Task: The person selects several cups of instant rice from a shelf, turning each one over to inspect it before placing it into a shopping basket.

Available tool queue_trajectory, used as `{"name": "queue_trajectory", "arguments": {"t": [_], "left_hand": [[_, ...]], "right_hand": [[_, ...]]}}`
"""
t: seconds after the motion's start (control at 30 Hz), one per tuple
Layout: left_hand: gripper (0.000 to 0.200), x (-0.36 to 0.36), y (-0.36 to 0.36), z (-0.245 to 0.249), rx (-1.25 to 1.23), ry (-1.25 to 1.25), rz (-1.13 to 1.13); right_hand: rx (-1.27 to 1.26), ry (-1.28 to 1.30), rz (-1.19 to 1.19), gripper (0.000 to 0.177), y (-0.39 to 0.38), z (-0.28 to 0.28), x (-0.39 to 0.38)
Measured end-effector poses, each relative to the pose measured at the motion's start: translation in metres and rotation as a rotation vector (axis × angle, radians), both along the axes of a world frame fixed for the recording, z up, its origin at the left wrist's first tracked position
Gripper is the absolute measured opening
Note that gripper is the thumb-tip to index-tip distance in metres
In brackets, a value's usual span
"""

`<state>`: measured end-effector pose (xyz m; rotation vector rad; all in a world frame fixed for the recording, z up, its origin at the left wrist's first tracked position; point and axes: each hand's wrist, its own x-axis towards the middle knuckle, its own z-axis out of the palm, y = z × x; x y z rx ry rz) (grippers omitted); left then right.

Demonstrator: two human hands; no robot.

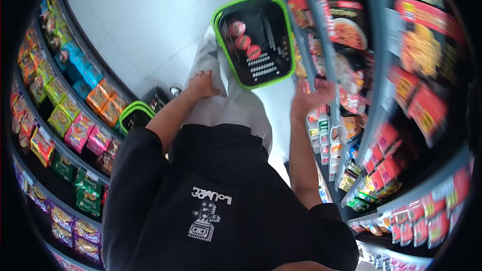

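My left hand (202,85) lies on the light trousers over my thigh, its fingers spread and holding nothing. On the other side, my right hand (314,96) is raised beside the shelf of packaged food, slightly blurred. Its thumb and fingers stand apart, and I see nothing between them. Ahead of my legs is a black shopping basket (261,11) with a bright green rim. Inside it are three round red-topped containers (243,42) on the left side. Neither hand touches the basket.
Shelves of colourful snack packets (80,130) curve along the left. Shelves with red food packs (427,103) run close on the right. A second green-rimmed basket (136,113) stands by the left shelf, partly hidden by my arm. Pale floor tiles (135,25) lie ahead.
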<state>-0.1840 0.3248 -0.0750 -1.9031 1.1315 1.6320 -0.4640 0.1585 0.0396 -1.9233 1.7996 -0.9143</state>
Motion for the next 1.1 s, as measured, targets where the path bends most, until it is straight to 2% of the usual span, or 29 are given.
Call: {"name": "queue_trajectory", "arguments": {"t": [0.03, 0.07, 0.1, 0.13, 0.27, 0.33, 0.37, 0.43, 0.47, 0.53, 0.6, 0.67, 0.7, 0.8, 0.87, 0.9, 0.97, 1.03, 1.1], "left_hand": [[0.112, -0.002, 0.009, -0.017, 0.051, 0.017, -0.001], [0.117, -0.005, 0.016, -0.033, 0.079, 0.025, 0.045], [0.122, -0.005, 0.018, -0.050, 0.099, 0.025, 0.090], [0.130, -0.005, 0.015, -0.051, 0.115, 0.011, 0.095], [0.127, -0.003, -0.009, -0.064, 0.176, -0.096, 0.098], [0.121, 0.000, -0.012, -0.078, 0.070, -0.169, 0.192], [0.121, 0.004, -0.011, -0.083, 0.102, -0.174, 0.185], [0.112, 0.011, -0.011, -0.092, -0.042, -0.176, 0.234], [0.105, 0.013, -0.009, -0.097, -0.081, -0.187, 0.262], [0.102, 0.021, -0.011, -0.100, -0.078, -0.182, 0.261], [0.097, 0.027, -0.015, -0.101, -0.090, -0.163, 0.277], [0.099, 0.028, -0.014, -0.102, -0.089, -0.172, 0.262], [0.100, 0.028, -0.016, -0.101, -0.111, -0.171, 0.257], [0.098, 0.023, -0.015, -0.103, -0.109, -0.180, 0.231], [0.097, 0.011, -0.014, -0.103, -0.129, -0.174, 0.219], [0.097, 0.006, -0.016, -0.104, -0.100, -0.172, 0.234], [0.096, 0.005, -0.018, -0.102, -0.106, -0.171, 0.202], [0.096, -0.010, -0.027, -0.094, 0.073, -0.191, 0.227], [0.100, -0.021, -0.030, -0.085, 0.019, -0.192, 0.175]], "right_hand": [[0.206, -0.118, -0.050, 0.092, 0.011, -0.036, 0.023], [0.284, -0.208, -0.055, 0.090, 0.021, -0.082, 0.039], [0.456, -0.207, -0.008, 0.089, 0.020, -0.123, 0.049], [0.523, -0.256, 0.016, 0.085, 0.022, -0.171, 0.059], [0.502, 0.212, 0.447, 0.082, 0.003, -0.360, 0.078], [0.569, 0.323, 0.562, 0.083, -0.014, -0.436, 0.089], [0.662, 0.343, 0.552, 0.090, -0.021, -0.483, 0.088], [1.028, 0.413, 0.322, 0.113, -0.041, -0.537, 0.110], [1.012, 0.437, 0.307, 0.125, -0.042, -0.574, 0.116], [1.126, 0.428, 0.290, 0.126, -0.046, -0.639, 0.126], [1.239, 0.423, 0.278, 0.128, -0.034, -0.658, 0.142], [1.329, 0.405, -0.050, 0.141, -0.027, -0.656, 0.148], [1.332, 0.397, -0.050, 0.141, -0.028, -0.641, 0.151], [1.253, 0.284, -0.152, 0.135, -0.027, -0.586, 0.151], [1.122, -0.018, -0.359, 0.124, -0.024, -0.553, 0.131], [1.147, -0.186, -0.402, 0.124, -0.029, -0.503, 0.130], [1.268, -0.323, -0.461, 0.129, -0.035, -0.434, 0.099], [1.196, -0.788, -0.426, 0.119, -0.032, -0.321, 0.080], [1.176, -0.986, -0.458, 0.126, -0.027, -0.221, 0.056]]}}
